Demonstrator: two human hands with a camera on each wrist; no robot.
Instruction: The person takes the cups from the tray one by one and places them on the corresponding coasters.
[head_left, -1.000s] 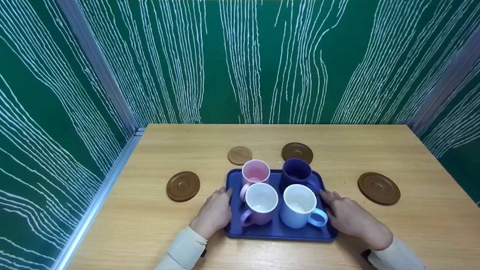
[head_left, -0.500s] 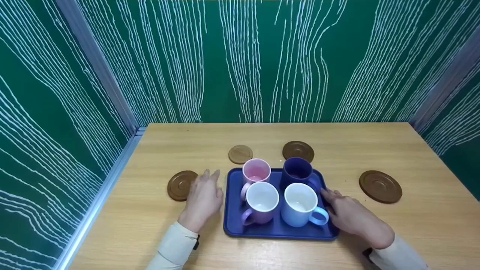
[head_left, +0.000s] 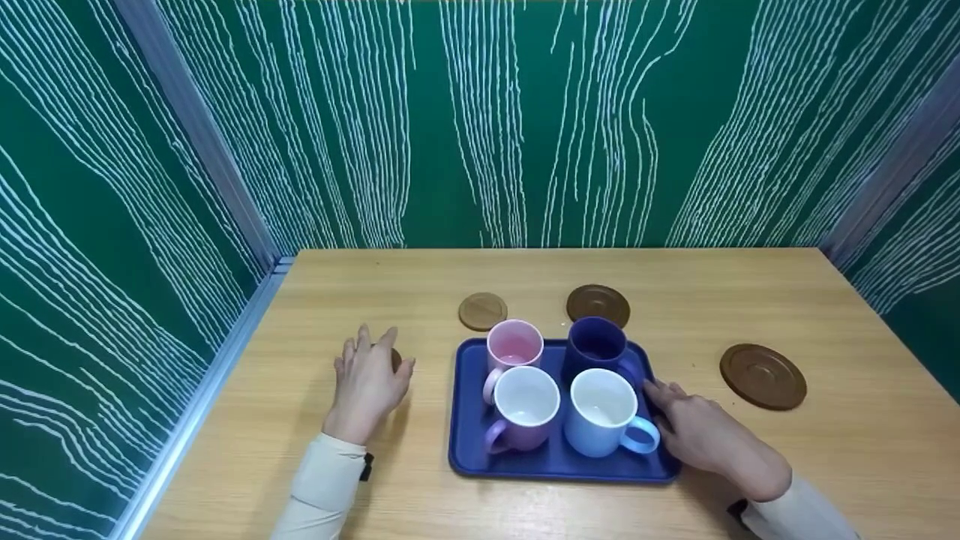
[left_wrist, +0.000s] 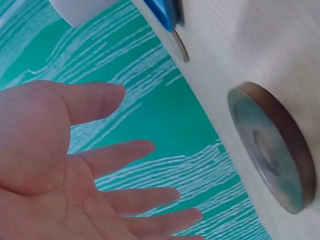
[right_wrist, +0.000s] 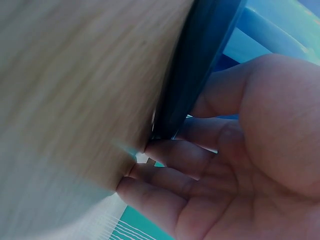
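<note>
My left hand (head_left: 367, 382) hovers with spread fingers over a round brown wooden coaster (head_left: 397, 360), mostly covered in the head view. In the left wrist view the palm faces the coaster (left_wrist: 267, 145), apart from it, holding nothing. My right hand (head_left: 697, 427) grips the right edge of a blue tray (head_left: 466, 454); in the right wrist view the thumb is at the rim (right_wrist: 192, 65) and fingertips reach the table. The tray lies flat and bears a pink mug (head_left: 514, 341), a dark blue mug (head_left: 594, 345), a purple mug (head_left: 525, 435) and a light blue mug (head_left: 592, 435), all upright.
Behind the tray lie a small light wooden coaster (head_left: 482, 311) and a dark brown one (head_left: 598, 304). Another brown coaster (head_left: 763, 376) lies right of the tray. Green walls with white lines border the wooden table (head_left: 390, 277).
My left hand has let go of the tray's left edge and moved left, over the left brown coaster. My right hand stays at the tray, which keeps its place.
</note>
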